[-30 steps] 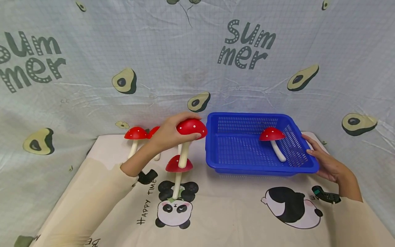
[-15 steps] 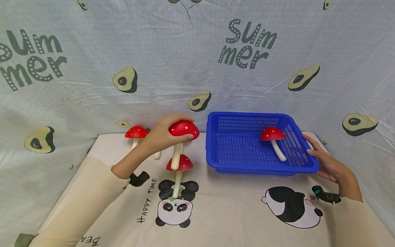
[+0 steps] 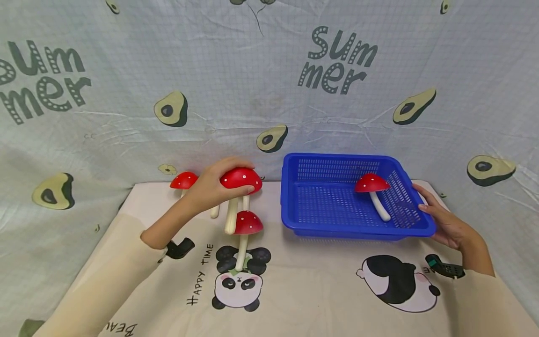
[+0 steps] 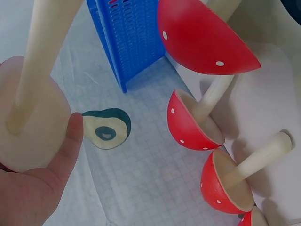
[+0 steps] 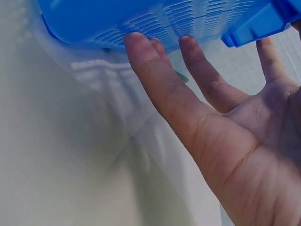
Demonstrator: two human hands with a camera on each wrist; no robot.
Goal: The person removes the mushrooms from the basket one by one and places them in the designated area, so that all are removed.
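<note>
My left hand (image 3: pixel 212 186) grips a toy mushroom (image 3: pixel 242 179) by its red, white-dotted cap, the pale stem hanging down. In the left wrist view, the held mushroom (image 4: pixel 35 113) shows its cream underside, with a finger along the rim. Below it in the head view, another mushroom (image 3: pixel 248 223) lies on the panda print. More mushrooms lie at the back, one with its red cap (image 3: pixel 184 180) showing, others partly hidden by my hand. My right hand (image 3: pixel 448 224) touches the right side of a blue basket (image 3: pixel 337 229); in the right wrist view its fingers (image 5: pixel 155 75) reach out fairly straight against the wall.
One mushroom (image 3: pixel 372 183) lies inside the basket, near its right wall. A pale printed cloth (image 3: pixel 320 290) covers the table. Behind it hangs a light curtain (image 3: pixel 236 84) with avocado prints.
My left hand has moved left and slightly down with the mushroom, away from the basket and over the mushrooms at the back. My right hand and the basket have stayed still.
</note>
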